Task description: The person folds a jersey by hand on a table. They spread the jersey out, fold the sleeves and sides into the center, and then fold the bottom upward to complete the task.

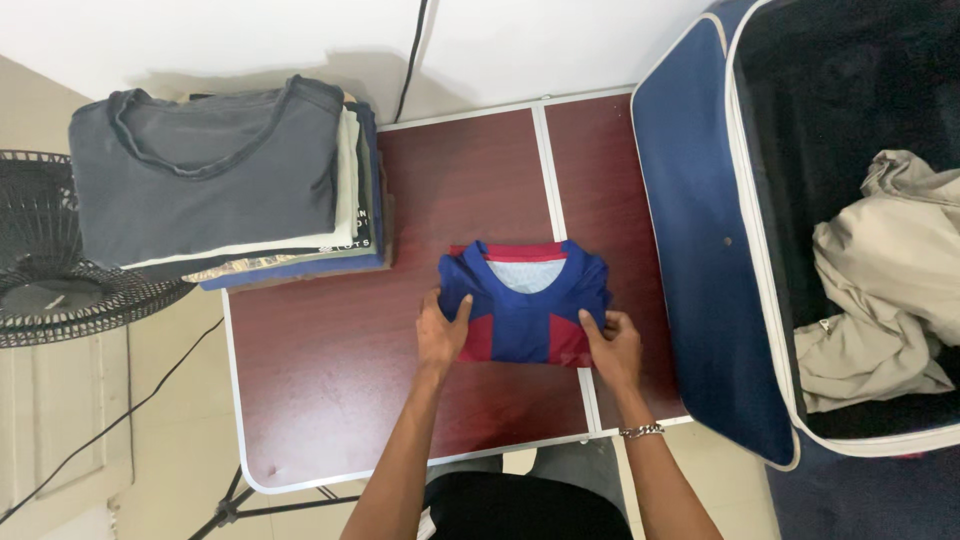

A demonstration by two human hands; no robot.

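Note:
A folded blue and red jersey (525, 298) lies on the dark red folding table (340, 390), collar facing away from me. My left hand (441, 333) grips its near left corner, thumb on top. My right hand (612, 345) holds the near right corner; a silver bracelet circles that wrist. Both hands press the bundle flat against the tabletop.
A stack of folded shirts (220, 180), grey one on top, sits at the table's far left corner. An open blue suitcase (700, 250) stands to the right with beige clothing (890, 290) inside. A black fan (50, 260) stands left, a cable (120, 420) crosses the floor.

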